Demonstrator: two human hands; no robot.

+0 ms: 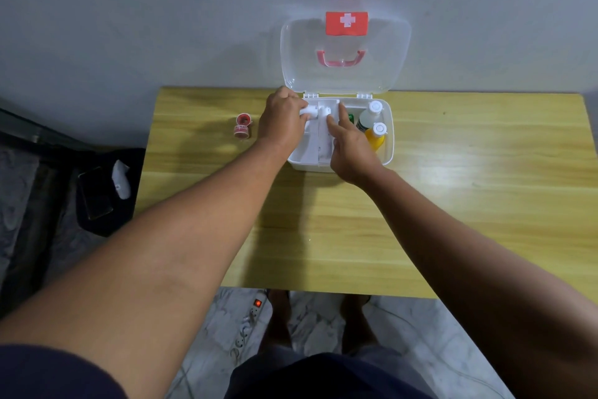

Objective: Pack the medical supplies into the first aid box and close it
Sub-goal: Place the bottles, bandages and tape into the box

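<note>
Head view. Forearms extend toward 12 o'clock over the table (453,204). Left hand (282,120) grasps a white roll (310,111) above the open first aid box (390,143); right hand (351,153), fingers extended, presses inside. Tape roll (242,127) lies at the box's 9 o'clock, apart.

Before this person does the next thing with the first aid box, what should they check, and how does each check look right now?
1. Lid fully open, leaning back: ok.
2. Two bottles inside the first aid box: ok.
3. White roll held by the left hand settled in its compartment: cannot tell.
4. Right hand clear of the box: not ok, its fingers are inside.
5. All supplies packed: not ok, the red tape roll sits on the table.
</note>
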